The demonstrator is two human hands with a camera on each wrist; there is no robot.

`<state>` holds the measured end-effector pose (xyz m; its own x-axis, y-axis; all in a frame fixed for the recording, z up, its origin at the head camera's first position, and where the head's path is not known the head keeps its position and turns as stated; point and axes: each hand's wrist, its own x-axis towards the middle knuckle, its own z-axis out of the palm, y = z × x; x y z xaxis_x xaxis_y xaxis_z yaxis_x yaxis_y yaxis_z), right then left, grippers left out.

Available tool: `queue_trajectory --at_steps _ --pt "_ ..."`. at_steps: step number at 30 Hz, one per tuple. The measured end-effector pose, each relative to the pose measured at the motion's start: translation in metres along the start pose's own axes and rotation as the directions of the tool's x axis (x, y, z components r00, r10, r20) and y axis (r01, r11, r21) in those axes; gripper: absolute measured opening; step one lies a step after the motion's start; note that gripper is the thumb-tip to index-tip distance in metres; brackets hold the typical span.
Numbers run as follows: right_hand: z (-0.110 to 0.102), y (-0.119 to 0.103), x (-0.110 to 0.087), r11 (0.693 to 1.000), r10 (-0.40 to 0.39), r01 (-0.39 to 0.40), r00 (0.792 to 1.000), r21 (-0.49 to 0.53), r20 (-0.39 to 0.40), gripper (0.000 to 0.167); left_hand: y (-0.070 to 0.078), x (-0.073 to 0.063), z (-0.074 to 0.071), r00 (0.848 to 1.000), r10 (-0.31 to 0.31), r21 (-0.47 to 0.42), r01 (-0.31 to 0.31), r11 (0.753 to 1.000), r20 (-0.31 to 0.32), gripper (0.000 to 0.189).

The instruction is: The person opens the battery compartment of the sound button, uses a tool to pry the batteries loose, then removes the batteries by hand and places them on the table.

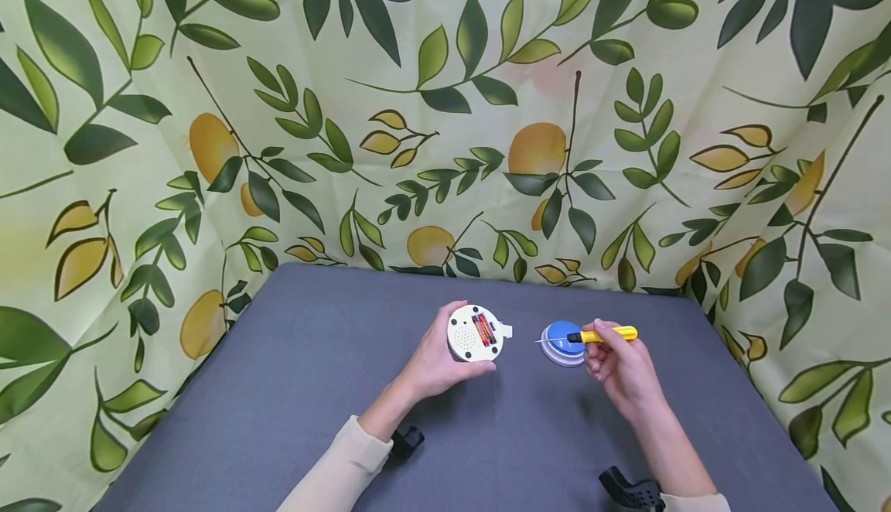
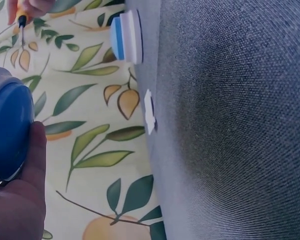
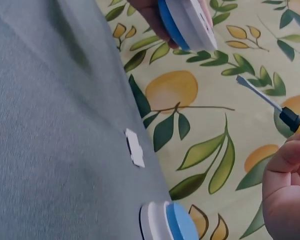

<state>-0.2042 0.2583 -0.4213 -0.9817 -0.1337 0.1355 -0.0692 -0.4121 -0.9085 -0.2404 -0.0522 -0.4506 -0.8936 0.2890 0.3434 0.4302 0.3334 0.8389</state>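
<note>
My left hand point(image 1: 433, 359) grips a round white push-button device point(image 1: 461, 336) by its edge, underside turned toward the head camera. Its battery compartment is uncovered and red batteries point(image 1: 483, 329) lie inside. In the left wrist view the device's blue top point(image 2: 11, 131) faces that camera. To the right, my right hand point(image 1: 625, 365) holds a yellow-handled screwdriver point(image 1: 609, 334) between thumb and fingers. The screwdriver's thin metal shaft point(image 3: 260, 93) points left toward the device, apart from it. In the right wrist view its tip looks flat.
A second blue-and-white push-button device point(image 1: 565, 332) stands blue side up on the grey table point(image 1: 278, 388), behind the screwdriver in the head view. A small white battery cover point(image 3: 134, 148) lies on the table between the two devices. Leaf-patterned cloth point(image 1: 445, 148) encloses the back and sides.
</note>
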Motion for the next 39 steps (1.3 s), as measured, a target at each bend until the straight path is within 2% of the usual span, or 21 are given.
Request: queue_trajectory --at_steps 4,8,18,26,39 --pt "0.007 0.002 0.002 0.999 -0.032 0.032 0.999 0.022 0.028 0.032 0.001 0.000 0.000 1.000 0.001 0.004 -0.001 1.000 0.000 0.103" --pt "0.016 0.004 0.004 0.999 -0.043 0.043 0.999 0.001 0.008 0.029 0.001 0.000 0.000 1.000 -0.003 0.003 0.003 1.000 -0.001 0.103" --pt "0.033 0.014 0.017 0.999 -0.005 0.004 1.000 -0.037 -0.028 0.025 -0.001 0.000 0.000 1.000 -0.004 0.014 0.004 1.000 0.005 0.103" --pt "0.038 0.021 0.020 0.999 0.018 -0.020 0.999 -0.046 -0.052 0.024 0.001 0.001 0.001 1.000 0.004 0.000 -0.004 1.000 0.007 0.102" --pt "0.041 0.029 0.023 0.997 0.039 -0.040 0.999 -0.064 -0.021 0.023 0.000 0.001 0.001 1.000 0.009 -0.005 -0.009 1.000 0.003 0.102"
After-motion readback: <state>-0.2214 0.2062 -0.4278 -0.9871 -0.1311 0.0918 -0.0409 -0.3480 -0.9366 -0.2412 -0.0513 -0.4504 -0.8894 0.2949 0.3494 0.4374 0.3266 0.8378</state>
